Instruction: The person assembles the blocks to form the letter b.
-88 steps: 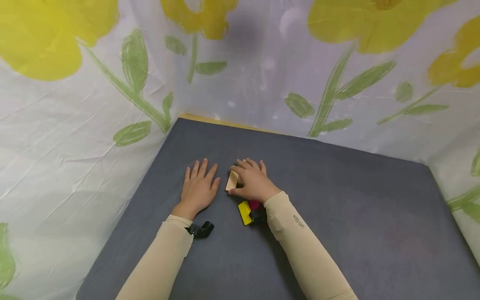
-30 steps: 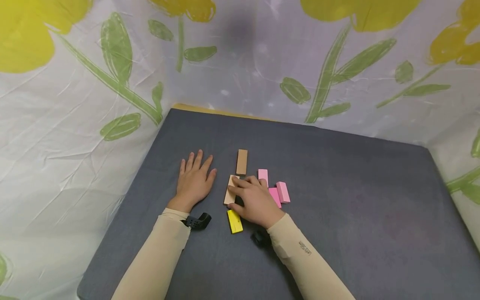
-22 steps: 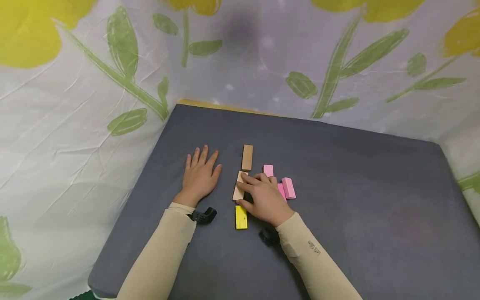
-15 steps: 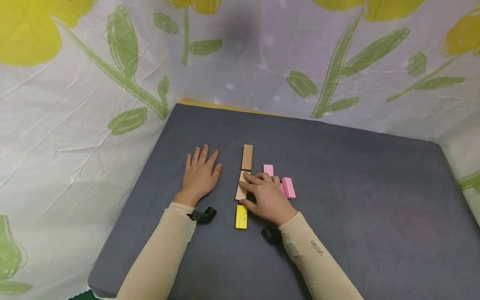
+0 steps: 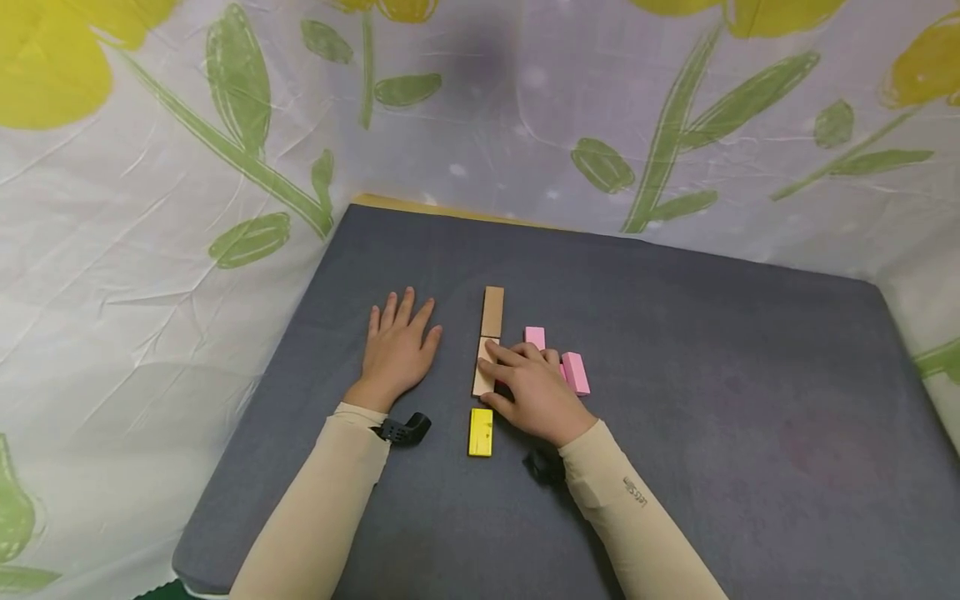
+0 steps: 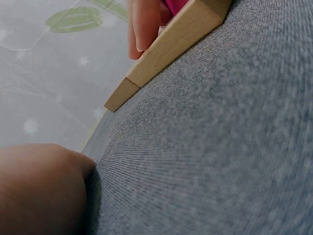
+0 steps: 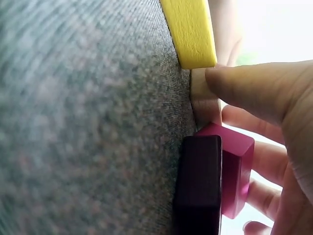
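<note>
My left hand (image 5: 396,354) lies flat on the grey table with its fingers spread, touching no block. My right hand (image 5: 536,392) holds a pale wooden block (image 5: 485,379): the thumb is at its near end, the index and middle fingertips at its top. A browner wooden block (image 5: 492,311) lies end to end beyond it, and the left wrist view shows the two meeting at a seam. Nearer me, a yellow block (image 5: 481,432) lies roughly in line, with a small gap. Under and beside the right hand is a magenta block (image 7: 237,161).
Light pink blocks (image 5: 576,373) lie right of the right hand, one partly hidden by its fingers. A dark-looking block (image 7: 198,186) stands close in the right wrist view. Flower-printed fabric (image 5: 480,125) walls the table's far and left sides.
The right hand has slid the pale block rightward and away until its far end meets the brown block. The yellow block has straightened. The left hand stays in place.
</note>
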Tool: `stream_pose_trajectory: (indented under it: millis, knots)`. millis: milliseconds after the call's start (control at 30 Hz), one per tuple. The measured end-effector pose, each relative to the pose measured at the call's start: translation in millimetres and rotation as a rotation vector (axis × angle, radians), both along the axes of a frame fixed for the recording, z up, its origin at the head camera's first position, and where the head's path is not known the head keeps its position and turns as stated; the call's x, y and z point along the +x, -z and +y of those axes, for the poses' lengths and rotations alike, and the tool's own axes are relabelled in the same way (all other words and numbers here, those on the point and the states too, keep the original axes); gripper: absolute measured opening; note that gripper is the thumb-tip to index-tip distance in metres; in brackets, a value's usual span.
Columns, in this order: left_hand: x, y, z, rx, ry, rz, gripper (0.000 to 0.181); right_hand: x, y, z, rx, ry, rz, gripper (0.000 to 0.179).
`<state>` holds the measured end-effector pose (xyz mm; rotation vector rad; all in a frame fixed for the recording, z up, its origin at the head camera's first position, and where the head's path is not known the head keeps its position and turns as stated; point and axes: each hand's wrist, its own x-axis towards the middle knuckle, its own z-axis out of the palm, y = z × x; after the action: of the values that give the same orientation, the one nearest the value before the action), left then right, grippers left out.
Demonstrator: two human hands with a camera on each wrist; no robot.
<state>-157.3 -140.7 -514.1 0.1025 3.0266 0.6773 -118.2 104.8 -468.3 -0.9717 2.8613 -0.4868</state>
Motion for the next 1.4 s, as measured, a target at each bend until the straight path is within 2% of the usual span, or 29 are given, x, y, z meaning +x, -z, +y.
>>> stream_pose_trajectory:
  millis: [333, 933, 1100, 1267, 1400]
  knots:
    - [1.1, -1.9, -0.5, -0.003, -0.004, 0.006, 0.06, -1.3, 1.0, -0.6, -0.004, 0.002, 0.008, 0.055]
    - [2.8, 1.6, 0.7, 0.014, 0.005, 0.028, 0.058, 0.4, 1.3, 1.4, 0.002, 0.012, -0.023, 0.057]
    - [5.7, 3.3, 0.3, 0.018, 0.012, 0.005, 0.059, 3.3, 1.5, 4.0, -0.027, 0.031, -0.023, 0.057]
    - [9.2, -3.2, 0.6, 0.0, 0.02, 0.0, 0.058, 3.8, -1.6, 7.7, -0.091, 0.078, 0.025, 0.053]
    - [15.2, -12.3, 2.9, -0.039, 0.062, -0.004, 0.057, 3.6, -3.3, 11.7, -0.085, 0.118, 0.024, 0.05]
